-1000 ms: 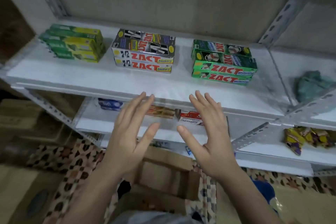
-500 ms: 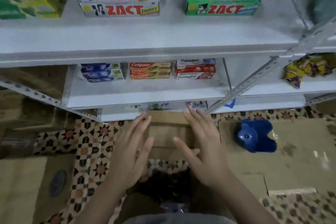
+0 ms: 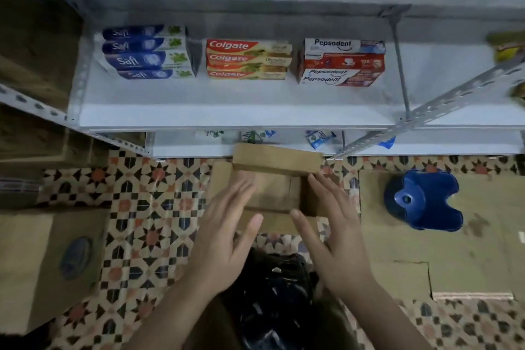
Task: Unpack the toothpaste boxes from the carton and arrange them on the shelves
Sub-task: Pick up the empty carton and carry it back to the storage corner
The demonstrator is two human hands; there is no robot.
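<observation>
Both hands out over the open cardboard carton [image 3: 274,193] on the patterned tile floor [image 3: 147,224], palms turned toward each other. Left hand [image 3: 224,241]: fingers [image 3: 235,196] straight, slightly spread and blurred, thumb out to the side, holding nothing; its fingertips overlap the carton's left edge, contact can't be confirmed. Right hand [image 3: 335,241]: fingers [image 3: 326,193] straight and loose, thumb pointing inward, nothing held; its fingertips sit over the carton's right side near the raised far flap [image 3: 277,159]. What's inside the carton can't be made out.

Toothpaste boxes are on the white shelf [image 3: 227,111] above the carton, in three stacks side by side but apart: blue Safi boxes [image 3: 147,52] at left, red Colgate boxes [image 3: 248,60] in the middle, red and white Pepsodent boxes [image 3: 342,62] at right. The lower shelf [image 3: 426,148] just behind the carton shows a few blue and white packs, mostly hidden.

A blue plastic stool [image 3: 423,202] stands on flattened cardboard [image 3: 468,250] to the right. Another brown carton [image 3: 48,261] sits on the floor at left. A dark patterned garment [image 3: 272,298] shows between the forearms.
</observation>
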